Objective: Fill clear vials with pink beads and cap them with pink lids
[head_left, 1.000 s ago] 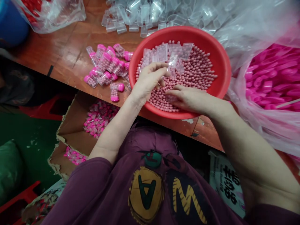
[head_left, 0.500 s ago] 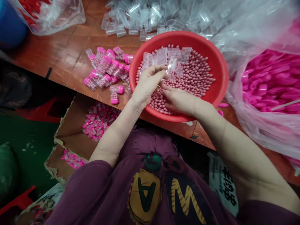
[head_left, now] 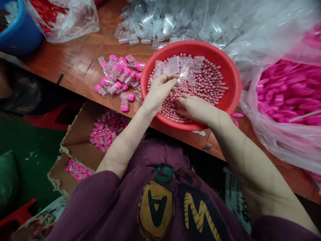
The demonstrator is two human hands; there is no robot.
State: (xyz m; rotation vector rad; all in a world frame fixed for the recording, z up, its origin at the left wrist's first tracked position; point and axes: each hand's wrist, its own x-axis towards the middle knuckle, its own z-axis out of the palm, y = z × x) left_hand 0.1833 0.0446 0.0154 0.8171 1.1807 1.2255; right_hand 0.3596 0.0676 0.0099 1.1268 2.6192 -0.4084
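Pink beads (head_left: 210, 83) fill much of the red basin (head_left: 234, 83), and several clear plastic tubes (head_left: 173, 64) lie on top of them. Over the basin's left side, my left hand (head_left: 160, 90) is closed, thumb and fingers curled together; what they hold, if anything, is hidden. My right hand (head_left: 194, 106) reaches low into the basin just beside it. Its fingers are curled down among the beads with the tips hidden, so what they grip cannot be made out. Left of the basin lies a pile of bead-filled tubes with pink caps (head_left: 117, 72).
Loose clear tubes (head_left: 160, 25) are heaped behind the basin. A plastic bag of pink parts (head_left: 291, 93) stands at right. A blue bucket (head_left: 22, 33) and a bag of red pieces (head_left: 48, 15) sit far left. Below the table edge, a cardboard box (head_left: 80, 134) contains capped tubes.
The view has shifted slightly, so the table things appear a little lower and more of the blue bucket shows. Both hands keep nearly the same places in the basin.
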